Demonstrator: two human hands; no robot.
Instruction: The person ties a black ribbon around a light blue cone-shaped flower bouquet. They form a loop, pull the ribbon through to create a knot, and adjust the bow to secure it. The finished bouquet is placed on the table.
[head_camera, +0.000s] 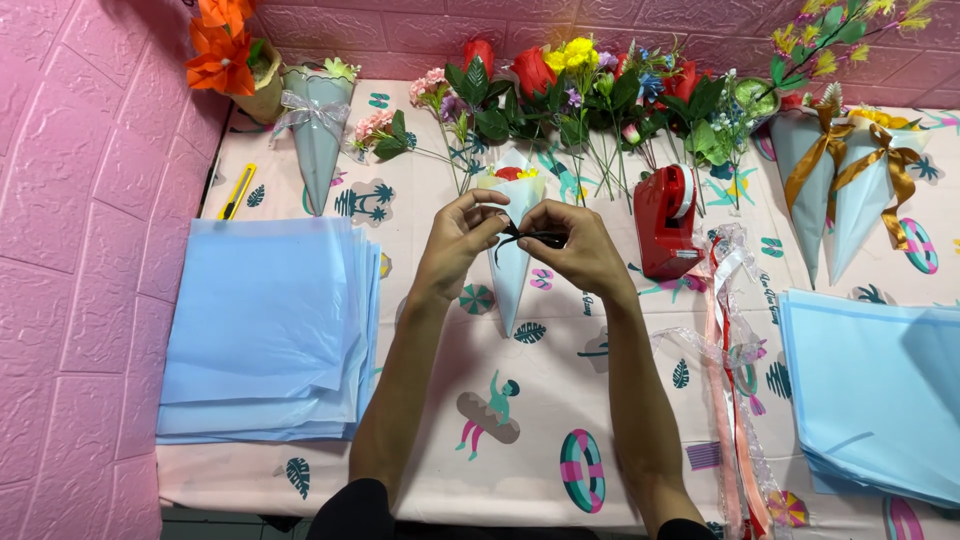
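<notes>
A small cone bouquet (512, 275) wrapped in pale blue paper lies at the table's middle, its tip towards me and red and yellow flowers at its open end. A dark ribbon (530, 238) crosses the cone near its top. My left hand (458, 240) pinches one end of the ribbon from the left. My right hand (578, 248) pinches the other end from the right. Both hands rest against the cone.
A stack of pale blue paper sheets (265, 330) lies left, another stack (880, 390) right. A red tape dispenser (668, 220), loose ribbons (730, 360), artificial flowers (590, 95) along the back, finished cones (318, 130) (845, 180) and a yellow cutter (237, 191) share the patterned tablecloth (560, 400).
</notes>
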